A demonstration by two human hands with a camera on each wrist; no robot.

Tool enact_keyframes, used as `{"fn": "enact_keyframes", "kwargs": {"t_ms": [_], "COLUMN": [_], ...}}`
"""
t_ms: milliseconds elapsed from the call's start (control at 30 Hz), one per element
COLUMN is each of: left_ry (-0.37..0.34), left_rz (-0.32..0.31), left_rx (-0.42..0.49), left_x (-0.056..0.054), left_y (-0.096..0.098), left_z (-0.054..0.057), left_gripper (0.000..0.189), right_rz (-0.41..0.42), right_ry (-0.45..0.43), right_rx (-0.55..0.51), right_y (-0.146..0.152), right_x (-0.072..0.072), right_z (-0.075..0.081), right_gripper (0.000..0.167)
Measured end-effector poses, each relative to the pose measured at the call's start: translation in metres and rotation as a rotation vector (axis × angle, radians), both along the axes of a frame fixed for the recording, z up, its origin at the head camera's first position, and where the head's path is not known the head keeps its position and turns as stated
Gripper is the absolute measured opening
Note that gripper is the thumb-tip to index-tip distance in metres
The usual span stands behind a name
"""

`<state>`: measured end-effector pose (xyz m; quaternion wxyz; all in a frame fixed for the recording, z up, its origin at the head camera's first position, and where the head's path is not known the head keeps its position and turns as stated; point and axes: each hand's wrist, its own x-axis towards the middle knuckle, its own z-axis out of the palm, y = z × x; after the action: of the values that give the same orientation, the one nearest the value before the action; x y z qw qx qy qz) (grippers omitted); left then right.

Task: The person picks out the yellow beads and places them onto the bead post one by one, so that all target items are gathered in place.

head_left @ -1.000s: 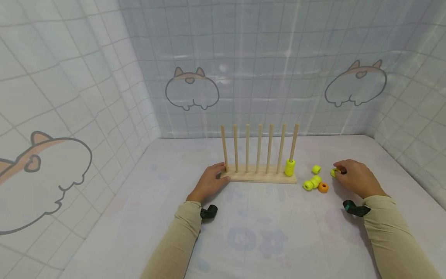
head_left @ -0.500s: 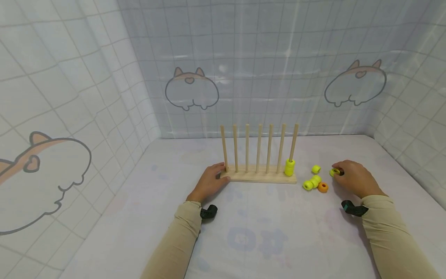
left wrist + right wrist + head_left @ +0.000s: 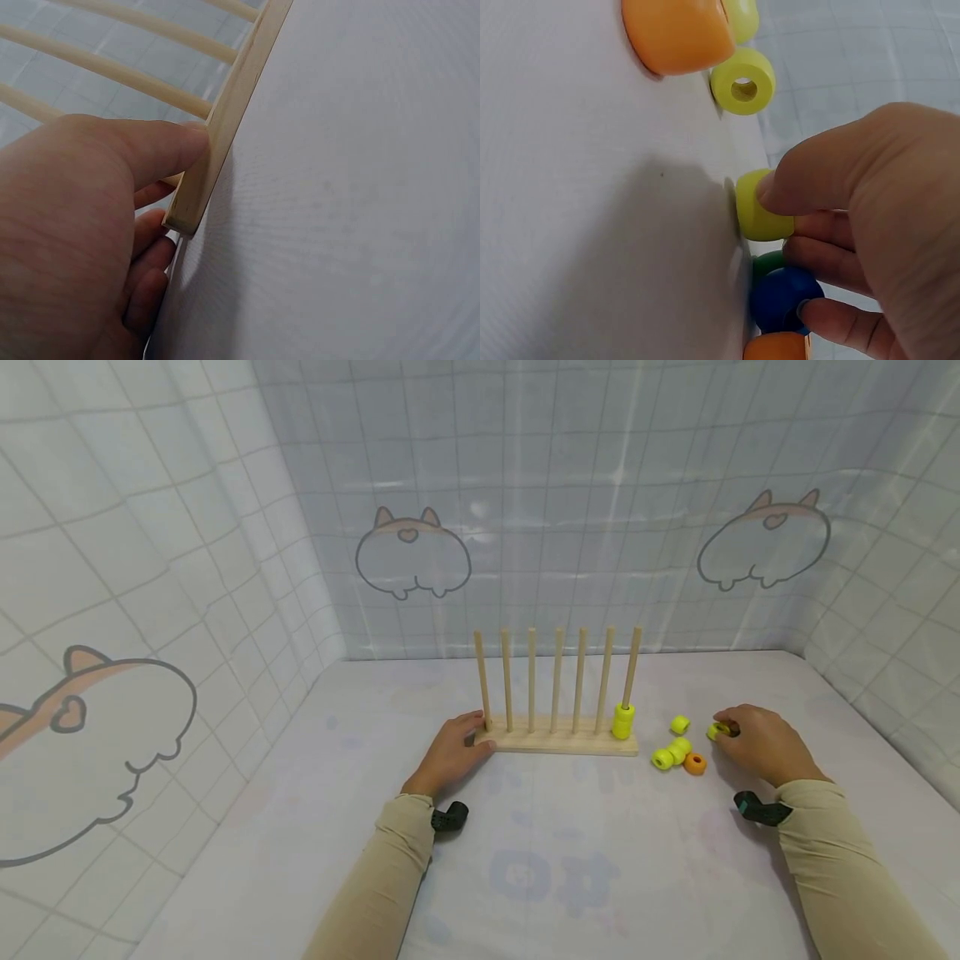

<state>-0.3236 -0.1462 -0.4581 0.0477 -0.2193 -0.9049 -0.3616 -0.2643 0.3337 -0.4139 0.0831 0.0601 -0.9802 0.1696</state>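
Observation:
A wooden peg stand [image 3: 558,742] with a row of upright rods stands mid-table. My left hand [image 3: 446,752] grips its left end; in the left wrist view the thumb lies on the front edge of the base [image 3: 214,157] and the fingers are behind. Stacked yellow beads [image 3: 623,722] sit at the bottom of the rightmost rod. Off to the right, my right hand [image 3: 768,745] pinches a yellow bead [image 3: 759,214] between thumb and fingers, close to the tabletop. Under that hand, a blue bead [image 3: 781,300] is at a fingertip, beside a green bead [image 3: 768,262] and an orange bead [image 3: 776,347].
Between the stand and my right hand lie loose yellow beads [image 3: 663,759] and one orange bead [image 3: 695,764]. Another yellow bead [image 3: 680,724] lies just behind them. Tile-patterned sheets [image 3: 555,527] wall the table at the back and both sides.
My right hand has shifted very slightly left, with the yellow bead still pinched. The left hand keeps its hold on the stand.

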Motion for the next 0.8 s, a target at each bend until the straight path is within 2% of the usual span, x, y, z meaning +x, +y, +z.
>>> {"fn": "enact_keyframes", "kwargs": {"t_ms": [333,633,800], "left_ry": [-0.021,-0.022,-0.031], "left_rz": [0.011,0.005,0.009], "left_rx": [-0.011,-0.001,0.015], "left_x": [0.0005,0.0009,0.0017], "left_y": [0.0001,0.0003,0.0005], "left_z": [0.0004,0.0018,0.0024], "left_gripper": [0.054,0.051,0.049], "right_rz": [-0.039,-0.042,-0.050], "right_ry": [0.050,0.178,0.181], "right_rx": [-0.114,-0.215,-0.271], "right_y": [-0.0022,-0.0039,-0.0055], "right_x": [-0.0005,0.0027,0.0047], "right_z": [-0.0004,-0.0007,0.0008], "right_gripper": [0.037,0.034,0.035]}}
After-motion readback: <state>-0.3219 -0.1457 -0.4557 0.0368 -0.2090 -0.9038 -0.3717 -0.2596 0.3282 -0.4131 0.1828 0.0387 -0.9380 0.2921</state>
